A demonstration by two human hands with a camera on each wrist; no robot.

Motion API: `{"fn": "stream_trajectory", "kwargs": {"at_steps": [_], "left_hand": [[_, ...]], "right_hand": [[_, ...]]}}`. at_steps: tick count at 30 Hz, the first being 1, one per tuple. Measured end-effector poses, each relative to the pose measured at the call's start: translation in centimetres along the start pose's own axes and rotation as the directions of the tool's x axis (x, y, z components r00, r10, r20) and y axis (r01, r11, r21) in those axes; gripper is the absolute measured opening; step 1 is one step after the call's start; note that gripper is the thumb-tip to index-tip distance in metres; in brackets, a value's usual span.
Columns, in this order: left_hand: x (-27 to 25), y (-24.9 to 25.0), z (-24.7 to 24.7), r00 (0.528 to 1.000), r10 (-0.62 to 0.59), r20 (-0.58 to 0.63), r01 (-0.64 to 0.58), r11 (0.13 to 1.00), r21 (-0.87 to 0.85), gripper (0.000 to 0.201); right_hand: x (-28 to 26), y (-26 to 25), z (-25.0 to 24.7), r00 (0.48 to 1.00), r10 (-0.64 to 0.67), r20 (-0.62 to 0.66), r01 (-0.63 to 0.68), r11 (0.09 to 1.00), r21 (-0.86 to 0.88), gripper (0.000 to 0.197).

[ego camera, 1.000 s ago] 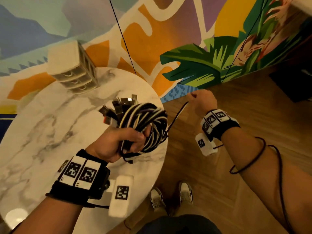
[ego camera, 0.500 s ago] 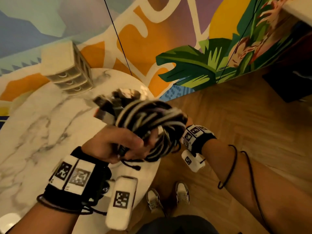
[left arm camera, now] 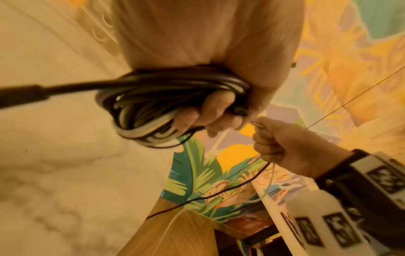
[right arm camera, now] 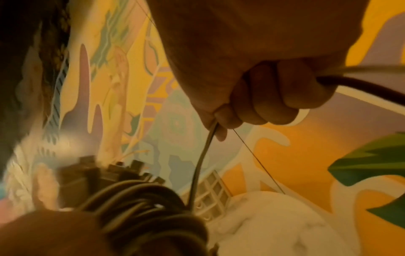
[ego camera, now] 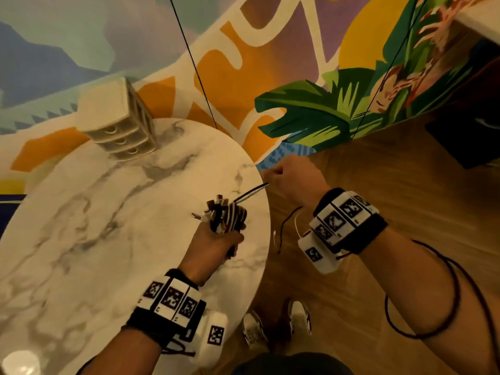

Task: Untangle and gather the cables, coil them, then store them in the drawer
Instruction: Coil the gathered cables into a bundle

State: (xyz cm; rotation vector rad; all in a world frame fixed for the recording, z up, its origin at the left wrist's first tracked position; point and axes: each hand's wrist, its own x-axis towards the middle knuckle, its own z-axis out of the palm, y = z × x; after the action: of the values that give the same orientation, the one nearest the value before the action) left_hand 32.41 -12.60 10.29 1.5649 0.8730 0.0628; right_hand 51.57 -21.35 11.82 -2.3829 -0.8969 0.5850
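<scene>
My left hand (ego camera: 213, 243) grips a coiled bundle of black and white cables (ego camera: 228, 216) over the marble table (ego camera: 89, 239), with several metal plugs sticking up from its top. In the left wrist view the coil (left arm camera: 157, 107) hangs from the curled fingers. My right hand (ego camera: 290, 175), past the table's right edge, pinches the loose cable strands (ego camera: 251, 192) that run taut from the bundle. In the right wrist view the strands (right arm camera: 202, 159) pass through the fist, and tails (ego camera: 284, 231) hang below it. A small cream drawer unit (ego camera: 119, 123) stands at the table's far edge, drawers shut.
The round table's edge (ego camera: 266, 239) lies right beside both hands, with wooden floor (ego camera: 378, 163) to the right. My shoes (ego camera: 276, 324) are below. A painted wall (ego camera: 243, 63) rises behind the table. A dark cabinet (ego camera: 470, 136) stands at the far right.
My right hand went in to the bundle, then pulled away to the upper right, drawing the strands taut. My left hand has turned the coil, which now shows end-on and smaller.
</scene>
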Motion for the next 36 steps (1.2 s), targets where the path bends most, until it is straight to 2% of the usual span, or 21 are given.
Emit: {"fn": "stream_trajectory", "kwargs": {"at_steps": [3, 5, 7, 10, 13, 15, 17, 18, 20, 23, 24, 26, 28, 30, 32, 34, 36], "left_hand": [[0.7, -0.1, 0.1, 0.995, 0.057, -0.088, -0.061, 0.997, -0.047, 0.015], [1.0, 0.2, 0.2, 0.989, 0.049, -0.136, -0.069, 0.987, -0.142, 0.032], [1.4, 0.7, 0.3, 0.986, 0.032, -0.166, -0.072, 0.968, -0.241, 0.037], [1.7, 1.6, 0.6, 0.987, -0.012, -0.160, -0.057, 0.904, -0.424, 0.038], [2.6, 2.5, 0.5, 0.991, -0.016, -0.136, -0.060, 0.843, -0.534, 0.044], [3.1, 2.9, 0.3, 0.989, -0.019, -0.150, -0.065, 0.840, -0.539, 0.039], [3.4, 3.2, 0.1, 0.991, -0.005, -0.137, -0.076, 0.811, -0.581, 0.019], [3.4, 3.4, 0.0, 0.992, 0.004, -0.126, -0.080, 0.790, -0.608, 0.012], [3.3, 3.7, -0.1, 0.995, 0.020, -0.095, -0.078, 0.749, -0.658, 0.014], [2.8, 4.4, -0.2, 0.997, 0.083, 0.007, -0.051, 0.680, -0.731, 0.019], [2.7, 4.7, -0.3, 0.993, 0.108, 0.045, -0.038, 0.657, -0.753, 0.023], [2.3, 5.4, -0.6, 0.979, 0.174, 0.106, -0.031, 0.641, -0.767, 0.025], [1.8, 5.7, -1.2, 0.943, 0.268, 0.197, -0.028, 0.654, -0.756, 0.023], [1.1, 5.6, -1.7, 0.875, 0.358, 0.326, -0.006, 0.681, -0.732, 0.026], [0.3, 5.0, -1.7, 0.821, 0.372, 0.434, 0.009, 0.751, -0.660, 0.031], [-0.7, 4.3, -1.6, 0.802, 0.351, 0.483, -0.035, 0.835, -0.549, 0.031], [-1.0, 3.6, -1.7, 0.822, 0.293, 0.488, -0.074, 0.905, -0.419, 0.023]], "right_hand": [[-1.8, -1.7, 1.2, 0.995, -0.086, 0.046, 0.085, 0.996, 0.040, 0.050], [-3.3, -3.0, 2.0, 0.981, -0.184, 0.062, 0.180, 0.982, 0.056, 0.050], [-4.5, -4.2, 2.9, 0.970, -0.232, 0.073, 0.221, 0.966, 0.138, 0.043], [-5.3, -5.3, 4.1, 0.961, -0.261, 0.092, 0.226, 0.933, 0.279, 0.035], [-6.3, -5.9, 5.1, 0.961, -0.271, 0.051, 0.246, 0.926, 0.288, 0.028], [-7.1, -5.8, 6.0, 0.957, -0.290, -0.008, 0.284, 0.928, 0.241, 0.030], [-8.1, -5.7, 6.9, 0.953, -0.302, -0.028, 0.298, 0.915, 0.272, 0.031], [-8.5, -5.6, 7.2, 0.955, -0.295, -0.019, 0.283, 0.897, 0.340, 0.032], [-8.9, -5.0, 7.9, 0.964, -0.262, 0.037, 0.203, 0.824, 0.529, 0.036], [-8.6, -3.1, 9.7, 0.959, -0.223, 0.178, -0.011, 0.594, 0.804, 0.048], [-8.3, -2.2, 10.6, 0.949, -0.205, 0.238, -0.099, 0.526, 0.845, 0.051], [-7.5, -0.4, 12.6, 0.920, -0.120, 0.373, -0.269, 0.502, 0.822, 0.051], [-6.8, 1.4, 14.3, 0.881, 0.002, 0.473, -0.391, 0.566, 0.726, 0.048], [-5.6, 2.8, 14.7, 0.853, 0.071, 0.517, -0.411, 0.702, 0.581, 0.041], [-3.7, 3.6, 13.8, 0.882, 0.069, 0.466, -0.275, 0.880, 0.388, 0.026], [-1.7, 3.4, 11.7, 0.897, 0.092, 0.432, -0.238, 0.924, 0.298, 0.029], [-0.4, 2.9, 9.8, 0.925, 0.008, 0.379, -0.089, 0.977, 0.195, 0.032]]}}
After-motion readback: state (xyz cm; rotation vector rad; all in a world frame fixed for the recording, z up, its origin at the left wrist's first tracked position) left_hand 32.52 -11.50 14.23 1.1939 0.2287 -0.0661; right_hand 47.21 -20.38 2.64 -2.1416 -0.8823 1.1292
